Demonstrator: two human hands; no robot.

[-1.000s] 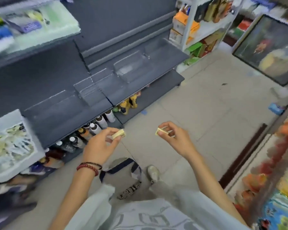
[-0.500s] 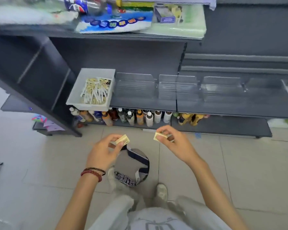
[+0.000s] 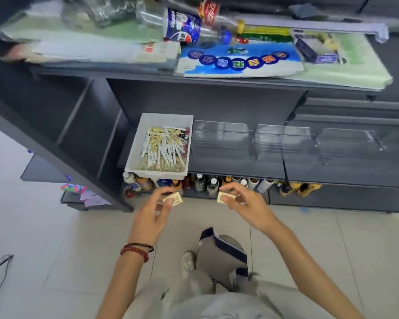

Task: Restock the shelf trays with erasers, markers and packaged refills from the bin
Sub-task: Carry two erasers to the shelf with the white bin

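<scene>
A white bin [image 3: 134,157] full of small yellow erasers, white markers and packets sits at the left end of the grey middle shelf. Three clear plastic trays [image 3: 221,141] stand in a row to its right, with nothing visible inside. My left hand [image 3: 152,215] pinches a small yellow eraser [image 3: 173,199] below the bin's front edge. My right hand [image 3: 247,204] pinches a second yellow eraser [image 3: 225,197] at the same height, in front of the lower shelf.
The top shelf [image 3: 194,72] carries plastic bottles, a blue poster and boxes. Small bottles [image 3: 207,184] line the bottom shelf behind my hands. A grey bag with a dark strap [image 3: 224,252] lies on the tiled floor by my feet.
My view has swung left and closer to the shelf, so the bin is now straight ahead. Both hands keep their erasers and have moved nearer the shelf.
</scene>
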